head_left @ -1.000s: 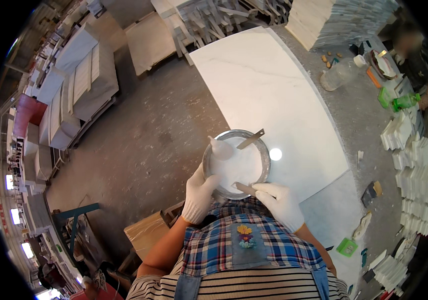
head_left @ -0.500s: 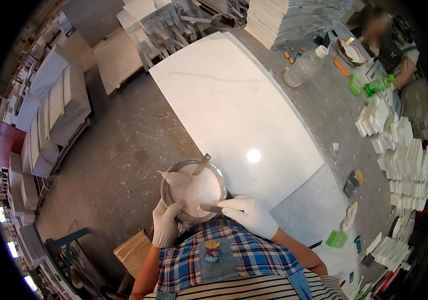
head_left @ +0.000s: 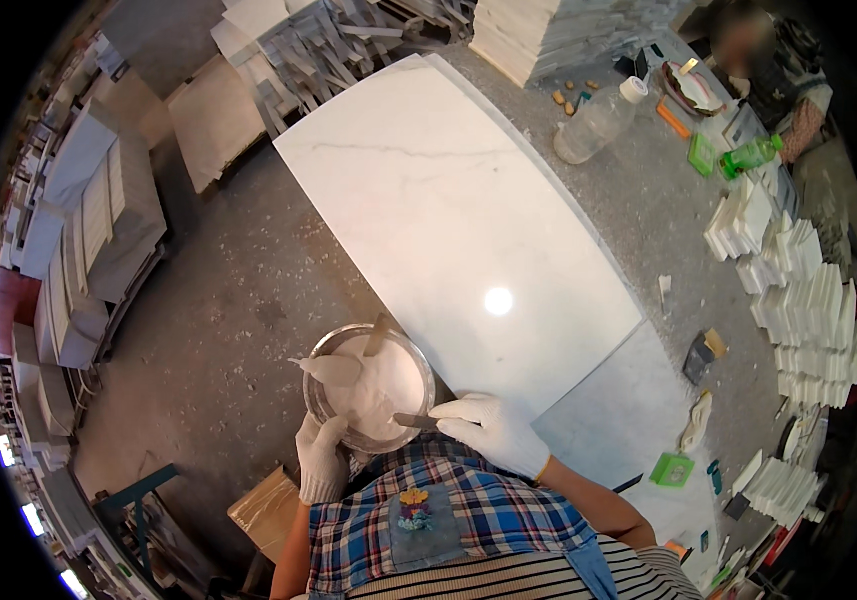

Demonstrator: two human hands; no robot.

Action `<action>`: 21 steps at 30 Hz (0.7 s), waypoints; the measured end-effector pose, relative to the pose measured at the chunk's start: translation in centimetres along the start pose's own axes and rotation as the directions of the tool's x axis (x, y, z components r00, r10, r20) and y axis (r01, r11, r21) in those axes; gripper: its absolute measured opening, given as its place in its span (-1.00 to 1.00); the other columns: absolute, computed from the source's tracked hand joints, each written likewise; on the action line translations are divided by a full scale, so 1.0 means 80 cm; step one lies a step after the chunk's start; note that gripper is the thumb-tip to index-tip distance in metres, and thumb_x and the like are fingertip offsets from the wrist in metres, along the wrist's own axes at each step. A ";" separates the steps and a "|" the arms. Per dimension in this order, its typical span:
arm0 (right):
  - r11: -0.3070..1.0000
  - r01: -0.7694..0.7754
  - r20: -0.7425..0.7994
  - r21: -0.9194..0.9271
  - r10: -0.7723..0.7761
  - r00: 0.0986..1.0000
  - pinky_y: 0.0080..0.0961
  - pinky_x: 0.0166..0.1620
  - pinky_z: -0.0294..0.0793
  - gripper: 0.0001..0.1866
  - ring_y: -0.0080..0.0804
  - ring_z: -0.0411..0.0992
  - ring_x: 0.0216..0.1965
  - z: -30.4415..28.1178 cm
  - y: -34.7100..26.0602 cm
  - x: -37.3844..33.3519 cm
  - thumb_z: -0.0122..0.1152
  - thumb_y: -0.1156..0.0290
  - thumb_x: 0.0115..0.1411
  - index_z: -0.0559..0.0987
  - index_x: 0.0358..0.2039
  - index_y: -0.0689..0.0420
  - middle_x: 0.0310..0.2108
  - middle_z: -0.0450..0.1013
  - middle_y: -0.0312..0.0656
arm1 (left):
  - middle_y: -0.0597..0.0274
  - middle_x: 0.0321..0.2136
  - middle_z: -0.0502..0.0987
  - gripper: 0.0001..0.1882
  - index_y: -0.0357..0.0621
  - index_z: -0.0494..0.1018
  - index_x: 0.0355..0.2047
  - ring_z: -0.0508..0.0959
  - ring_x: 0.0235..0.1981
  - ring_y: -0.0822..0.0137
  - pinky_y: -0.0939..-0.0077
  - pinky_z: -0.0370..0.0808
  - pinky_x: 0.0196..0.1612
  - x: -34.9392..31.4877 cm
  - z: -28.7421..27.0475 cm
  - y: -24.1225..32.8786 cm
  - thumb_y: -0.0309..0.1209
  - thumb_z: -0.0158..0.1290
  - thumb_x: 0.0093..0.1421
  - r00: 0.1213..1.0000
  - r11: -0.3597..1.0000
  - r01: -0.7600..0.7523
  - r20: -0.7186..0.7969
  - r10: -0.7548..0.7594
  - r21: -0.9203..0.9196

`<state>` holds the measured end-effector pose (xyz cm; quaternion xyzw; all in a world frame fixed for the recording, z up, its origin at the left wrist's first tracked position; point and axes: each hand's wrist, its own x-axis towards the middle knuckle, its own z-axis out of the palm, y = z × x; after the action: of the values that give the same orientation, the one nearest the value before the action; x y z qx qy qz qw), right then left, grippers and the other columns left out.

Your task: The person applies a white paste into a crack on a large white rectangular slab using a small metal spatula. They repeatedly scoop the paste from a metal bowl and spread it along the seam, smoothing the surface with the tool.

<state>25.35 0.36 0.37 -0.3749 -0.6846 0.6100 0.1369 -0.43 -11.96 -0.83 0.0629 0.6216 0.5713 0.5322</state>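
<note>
My left hand [head_left: 323, 462], in a white knitted glove, is closed on the near left rim of a round metal bowl [head_left: 431, 385] in front of my apron. White, powdery or pasty material [head_left: 394, 388] fills much of the bowl. In my gloved right hand [head_left: 494, 432] is a putty knife [head_left: 414, 421], its flat blade reaching over the bowl's near right rim. A second flat-bladed tool [head_left: 377, 336] leans at the far rim. A pale, pointed piece [head_left: 333, 371] lies at the left inside, sticking out past the rim; its kind is unclear.
Beyond the bowl lies a large white marble-look slab [head_left: 449, 190]. On the right are a clear plastic bottle [head_left: 599, 122], a green box [head_left: 672, 470] and stacked white pieces [head_left: 799, 300]. A person [head_left: 799, 100] is at the far right. A cardboard box [head_left: 267, 510] stands lower left.
The view has shifted slightly, so most of the scene sits further left. The bowl is a little nearer my body. Both hands keep their hold, with the knife still at the near right rim.
</note>
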 end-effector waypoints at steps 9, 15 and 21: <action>0.999 0.026 -0.079 0.029 -0.024 0.997 -0.30 -0.10 0.57 -0.75 -0.11 0.60 -0.22 0.007 0.016 0.001 0.30 0.30 0.37 0.75 -0.07 0.17 -0.24 0.64 -0.04 | 0.00 -0.28 0.64 -0.64 -0.46 0.44 0.06 0.64 -0.54 0.26 0.45 0.59 -0.58 0.003 0.003 0.008 -0.47 0.07 0.32 0.999 0.998 0.038 -0.032 -0.037 0.045; 1.000 -0.022 -0.028 -0.003 0.022 0.999 -0.31 0.04 0.58 -0.70 -0.11 0.62 -0.09 0.000 0.012 -0.001 0.29 0.30 0.38 0.73 -0.04 0.25 -0.07 0.66 0.03 | -0.02 -0.26 0.65 -0.65 -0.47 0.45 0.06 0.66 -0.51 0.26 0.46 0.60 -0.58 0.005 -0.003 0.003 -0.47 0.07 0.33 0.999 0.998 0.027 0.020 -0.028 0.048; 0.998 0.008 -0.088 0.058 -0.003 0.996 -0.32 -0.09 0.57 -0.75 -0.13 0.60 -0.22 0.003 0.009 -0.007 0.31 0.32 0.36 0.74 -0.09 0.21 -0.22 0.64 -0.03 | -0.01 -0.24 0.65 -0.64 -0.47 0.44 0.07 0.67 -0.51 0.28 0.47 0.61 -0.59 0.001 0.000 0.001 -0.48 0.06 0.34 0.999 1.000 -0.010 -0.045 0.011 0.016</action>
<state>25.84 -0.19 -0.24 -0.3952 -0.6610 0.6121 0.1794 -0.48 -11.88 -0.81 0.0577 0.6376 0.5704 0.5147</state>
